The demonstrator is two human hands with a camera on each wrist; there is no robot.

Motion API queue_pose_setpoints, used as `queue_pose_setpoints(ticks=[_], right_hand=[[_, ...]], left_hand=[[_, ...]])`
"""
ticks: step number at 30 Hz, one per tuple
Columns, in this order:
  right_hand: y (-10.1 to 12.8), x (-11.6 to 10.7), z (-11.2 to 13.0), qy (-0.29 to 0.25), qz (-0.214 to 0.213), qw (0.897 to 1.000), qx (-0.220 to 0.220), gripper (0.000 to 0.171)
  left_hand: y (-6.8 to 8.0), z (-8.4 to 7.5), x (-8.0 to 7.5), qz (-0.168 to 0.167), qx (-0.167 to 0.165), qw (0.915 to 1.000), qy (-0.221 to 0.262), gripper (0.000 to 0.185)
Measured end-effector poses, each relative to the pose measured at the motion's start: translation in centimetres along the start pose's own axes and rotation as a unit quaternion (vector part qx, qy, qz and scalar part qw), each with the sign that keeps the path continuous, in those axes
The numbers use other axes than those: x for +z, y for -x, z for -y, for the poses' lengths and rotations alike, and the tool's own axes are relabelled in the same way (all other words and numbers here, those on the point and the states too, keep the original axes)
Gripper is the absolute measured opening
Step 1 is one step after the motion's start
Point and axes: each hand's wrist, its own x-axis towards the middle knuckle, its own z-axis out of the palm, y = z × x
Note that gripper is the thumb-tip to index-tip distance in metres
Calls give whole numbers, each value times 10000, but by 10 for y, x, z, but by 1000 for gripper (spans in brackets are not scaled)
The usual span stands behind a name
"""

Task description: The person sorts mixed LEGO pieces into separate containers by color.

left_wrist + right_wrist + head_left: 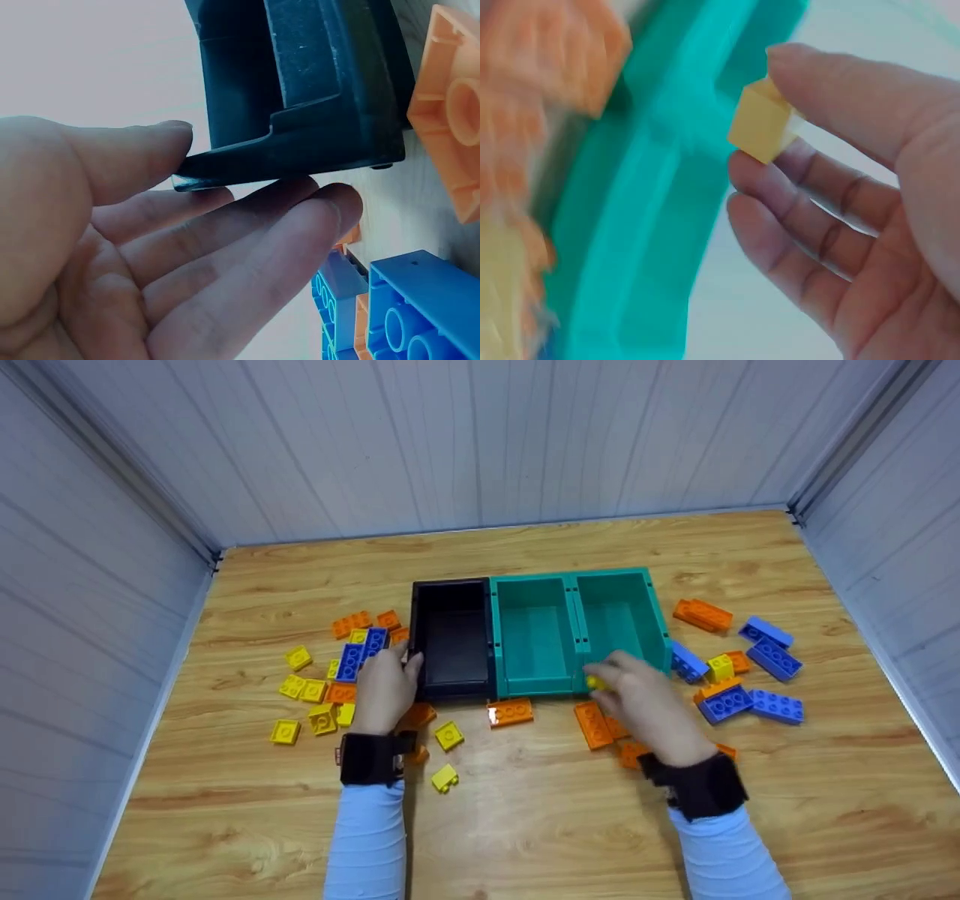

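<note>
My left hand (386, 690) grips the near left edge of the black bin (456, 690); in the left wrist view the thumb lies on the rim of the bin (322, 142) and the fingers stretch beneath it. Between the thumb and fingers of my right hand (645, 701) is a small yellow toy brick (761, 124), held over the near edge of the right green bin (664, 641). The middle green bin (536, 688) stands between that bin and the black one. All three bins look bare inside.
Yellow bricks (298, 658), blue bricks (349, 662) and orange bricks (351, 624) lie left of the bins. More blue bricks (776, 706) and orange bricks (703, 615) are scattered on the right. An orange brick (510, 712) lies in front. Pale walls (510, 442) enclose the wooden table (525, 825).
</note>
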Motion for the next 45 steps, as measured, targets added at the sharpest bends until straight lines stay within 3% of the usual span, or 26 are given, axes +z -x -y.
queue_pose_setpoints(ticks=[3, 7, 12, 17, 22, 26, 30, 37, 40, 45], right_hand=[[0, -18, -17, 19, -115, 9987, 491, 36], [-7, -38, -35, 74, 102, 9937, 1109, 38], [-36, -49, -46, 161, 650, 9907, 1185, 36], [-77, -40, -52, 276, 1178, 9861, 1141, 34], [-111, -21, -58, 299, 1508, 9758, 1555, 34], [-124, -4, -62, 332, 1596, 9701, 1797, 29], [-129, 9, -65, 440, 1540, 9694, 1863, 20], [-127, 14, -71, 508, 1834, 9606, 2025, 26], [-123, 8, -70, 404, 1695, 9656, 1929, 26], [-100, -16, -57, 70, 881, 9819, 1674, 36]], left_hand=[[0, -2, 1, 42, -88, 9999, 138, 41], [0, -2, 1, 119, -128, 9997, 186, 42], [0, -1, 1, 142, -213, 9995, 182, 41], [0, -2, -1, 185, -187, 9995, 189, 42], [0, -1, -2, 261, -111, 9995, 133, 42], [1, -1, -2, 268, -104, 9996, 62, 42], [0, -1, -2, 280, -152, 9995, 63, 40], [-4, -4, -1, 295, -131, 9994, 101, 40], [-4, -3, 0, 256, -91, 9996, 92, 41], [-4, -4, 0, 253, -34, 9996, 99, 41]])
